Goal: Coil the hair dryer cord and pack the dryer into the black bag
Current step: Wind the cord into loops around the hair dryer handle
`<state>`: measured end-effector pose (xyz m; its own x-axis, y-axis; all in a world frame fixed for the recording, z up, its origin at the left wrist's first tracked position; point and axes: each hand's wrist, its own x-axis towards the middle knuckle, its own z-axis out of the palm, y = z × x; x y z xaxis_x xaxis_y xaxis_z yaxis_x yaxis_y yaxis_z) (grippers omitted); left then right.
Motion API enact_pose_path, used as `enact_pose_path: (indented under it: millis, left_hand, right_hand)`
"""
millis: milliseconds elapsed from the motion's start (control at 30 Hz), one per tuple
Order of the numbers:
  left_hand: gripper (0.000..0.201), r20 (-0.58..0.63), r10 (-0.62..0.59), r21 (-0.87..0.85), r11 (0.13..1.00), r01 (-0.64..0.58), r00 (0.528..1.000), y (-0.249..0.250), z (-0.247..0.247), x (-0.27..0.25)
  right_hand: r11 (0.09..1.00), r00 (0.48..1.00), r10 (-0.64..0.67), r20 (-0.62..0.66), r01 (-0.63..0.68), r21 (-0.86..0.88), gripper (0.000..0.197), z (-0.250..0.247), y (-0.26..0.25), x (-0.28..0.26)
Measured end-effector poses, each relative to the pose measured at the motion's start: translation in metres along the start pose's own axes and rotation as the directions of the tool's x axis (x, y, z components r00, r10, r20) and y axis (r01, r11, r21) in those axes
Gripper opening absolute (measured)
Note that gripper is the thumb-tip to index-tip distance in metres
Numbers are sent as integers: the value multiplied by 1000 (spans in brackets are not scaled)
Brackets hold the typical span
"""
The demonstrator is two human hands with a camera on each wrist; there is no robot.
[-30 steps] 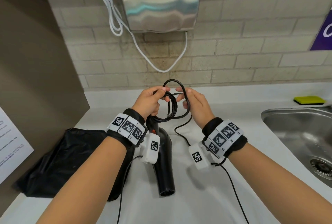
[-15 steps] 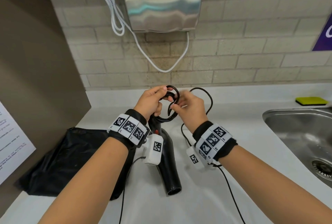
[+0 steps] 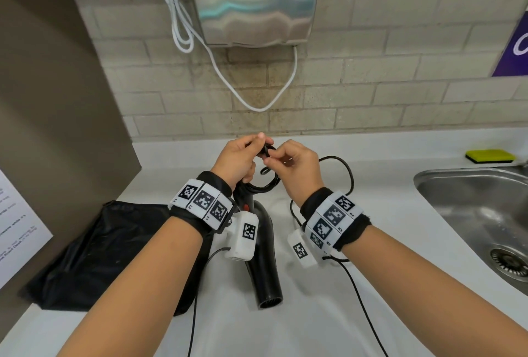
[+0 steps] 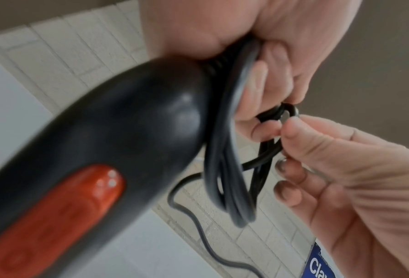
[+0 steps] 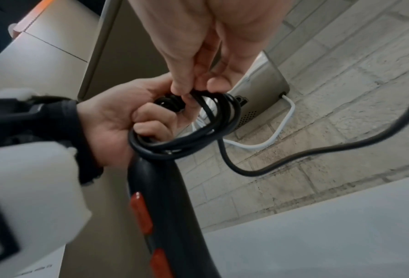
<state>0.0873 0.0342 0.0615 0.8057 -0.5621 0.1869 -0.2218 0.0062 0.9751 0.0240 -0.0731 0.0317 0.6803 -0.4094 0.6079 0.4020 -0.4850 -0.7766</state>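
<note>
The black hair dryer point(image 3: 264, 259) with red switches point(image 4: 55, 216) hangs nozzle-down over the counter, its handle end up by my hands. My left hand point(image 3: 238, 158) grips several coiled loops of the black cord point(image 4: 224, 169) at the handle's end. My right hand point(image 3: 294, 169) pinches the cord point(image 5: 198, 116) right next to the left fingers. A loose stretch of cord point(image 3: 347, 173) arcs to the right of my right hand and trails down across the counter. The black bag point(image 3: 97, 253) lies flat on the counter to the left of the dryer.
A steel sink point(image 3: 483, 213) is set into the white counter point(image 3: 385, 190) at the right, with a yellow-green sponge point(image 3: 490, 155) behind it. On the tiled wall hangs a metal hand dryer point(image 3: 254, 2) with a white cable point(image 3: 183, 22). A brown partition point(image 3: 57, 105) stands at left.
My right hand has laid a loop of cord onto the coil and now pinches it beside the left fingers. The loose loop has swung out to the right.
</note>
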Motion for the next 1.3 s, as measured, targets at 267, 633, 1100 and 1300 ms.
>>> enact_pose_path:
  millis: [267, 633, 1100, 1300]
  left_hand:
    - [7, 78, -13, 2, 1000, 13, 997, -1, -10, 0]
    - [11, 111, 5, 39, 999, -9, 994, 2, -14, -3]
    - [31, -58, -54, -17, 998, 53, 997, 0, -8, 1]
    - [31, 0, -54, 1, 999, 54, 999, 2, -11, -2]
  right_hand:
    - [991, 973, 42, 225, -12, -134, 34, -5, 8, 5]
    - [977, 830, 203, 520, -133, -168, 25, -9, 17, 14]
    - [958, 926, 149, 348, -48, -282, 28, -29, 15, 32]
    - [935, 958, 149, 246, -56, -349, 17, -24, -2, 39]
